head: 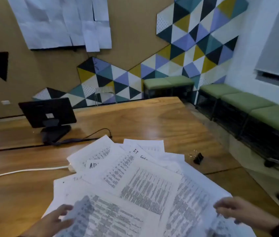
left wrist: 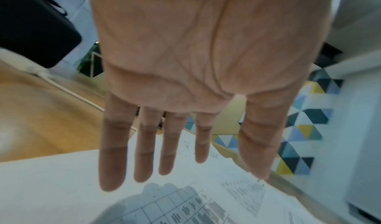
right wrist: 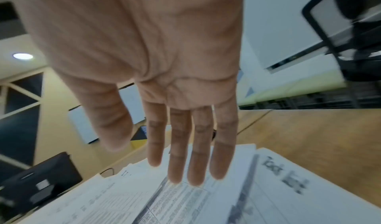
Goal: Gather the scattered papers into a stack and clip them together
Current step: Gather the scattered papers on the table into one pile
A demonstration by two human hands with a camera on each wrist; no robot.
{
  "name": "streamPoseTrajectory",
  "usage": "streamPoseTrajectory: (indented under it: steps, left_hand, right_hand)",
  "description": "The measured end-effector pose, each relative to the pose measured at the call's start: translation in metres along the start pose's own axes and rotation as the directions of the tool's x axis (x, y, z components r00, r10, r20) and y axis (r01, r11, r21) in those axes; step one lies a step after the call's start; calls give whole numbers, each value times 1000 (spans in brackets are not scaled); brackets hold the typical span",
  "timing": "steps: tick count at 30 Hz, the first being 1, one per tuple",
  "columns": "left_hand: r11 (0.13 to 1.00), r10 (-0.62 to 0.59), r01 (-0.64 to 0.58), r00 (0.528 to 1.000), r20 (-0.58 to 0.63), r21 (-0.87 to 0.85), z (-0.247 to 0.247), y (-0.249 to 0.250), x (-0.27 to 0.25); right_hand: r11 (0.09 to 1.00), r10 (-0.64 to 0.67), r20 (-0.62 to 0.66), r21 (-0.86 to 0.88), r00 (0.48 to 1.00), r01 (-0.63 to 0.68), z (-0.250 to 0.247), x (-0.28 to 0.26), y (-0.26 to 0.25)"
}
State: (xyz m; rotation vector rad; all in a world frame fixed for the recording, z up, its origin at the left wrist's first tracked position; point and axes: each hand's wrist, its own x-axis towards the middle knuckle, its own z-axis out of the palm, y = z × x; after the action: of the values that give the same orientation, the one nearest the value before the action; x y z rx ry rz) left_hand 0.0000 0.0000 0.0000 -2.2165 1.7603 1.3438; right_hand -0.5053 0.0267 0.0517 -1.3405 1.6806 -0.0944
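Several printed and handwritten white papers lie fanned out and overlapping on the wooden table. A black binder clip with metal handles sits on the table just right of the papers' far edge. My left hand hovers over the near left sheets with straight, spread fingers and holds nothing. At the near right edge of the papers, my right hand is flat and open above them, fingers extended. The wrist views do not show whether either hand touches the paper.
A black monitor on a stand is at the far left of the table, with a dark cable and a white cable running toward the papers. Green benches line the wall to the right.
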Motion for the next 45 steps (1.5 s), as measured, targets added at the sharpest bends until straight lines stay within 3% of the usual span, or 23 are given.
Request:
streamPoseTrajectory:
  steps: [4,8,11,13,15,16,18,20,23,26,30,33,40,45]
  left_hand:
    - [995,-81,84,995,50,-50,19,38,35]
    - [992,-108,102,991,-82,-70,40,71,54]
    - [972,-78,106,987,-138,211,45,85,69]
    - [945,-109,168,971,-215,279,52,87,62]
    - [948,-202,248,953,-225,200,57,79,59]
    - [951,-245,270,955,-169,148,55,70,59]
    - [955,-274,287,950,-148,75,52,49,56]
    - [956,-277,291,930,-241,26,46,29,61]
    - [934,-291,337,908,-303,114,44,20,44]
    - [937,-294,339,898,-329,87,34,12,42]
    - [973,-73,141,939,-336,182,22,18,55]
    - [976,124,-42,915,-384,215,19,49,59]
    - [950,241,-182,945,-223,254,55,118,104]
    - [928,316,-289,945,-84,236,75,158,121]
  right_hand:
    - [991,-124,-103,-65,987,118,1,42,-3]
    - [998,-39,-124,-51,992,33,20,62,4]
    - [996,24,-119,-86,993,-35,41,52,14]
    - [989,24,-204,-139,979,-53,50,43,28]
    - [984,17,-283,-168,959,-67,55,35,46]
    - [984,12,-308,-164,951,-66,56,33,56]
    - [989,30,-317,-125,948,-73,58,28,68]
    - [997,37,-305,-55,952,-56,60,30,71]
    - [993,16,-288,119,957,19,61,42,63]
    - [956,-12,-308,274,951,101,59,59,43]
    - [902,-34,-372,388,928,189,61,81,16]
    - [873,-48,-439,418,897,251,62,94,-3]
    - [872,-176,-459,338,871,354,58,119,-18]
    - [883,-184,-322,360,928,300,61,135,-21]
